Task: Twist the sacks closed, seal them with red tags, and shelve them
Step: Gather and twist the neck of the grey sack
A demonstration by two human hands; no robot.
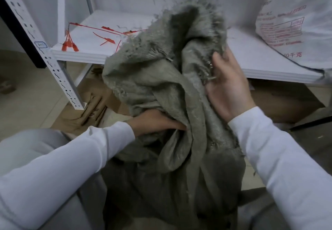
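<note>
Sack, grey woven, frayed mouth: stands in the centre of the frame, in front of the shelf, mouth open and flopped, no twist in yet.

Left hand, lower centre, is pushed into a fold at the neck. Its fingertips are buried in the cloth, so I can't tell whether it is clamped. Right hand, right of centre, is flat and open, palm against the frayed edge, holding nothing.

My read of the step is gathering the mouth ahead of the twist. To do it well:
- Sweep all the loose edge into one bundle first; the upper flap is floppy and will escape.
- Use the left hand as a low anchor around the neck, just above the fill.
- Close the right hand round the gathered top and turn one way only, regripping until the neck is tight and rope-like.
- Keep the frayed strands inside the bundle, or they will likely snag the tag.

Red tags lie on the shelf, upper left of the frame, so hold the twist with one hand while reaching. White printed sack sits on the shelf, upper right.
</note>
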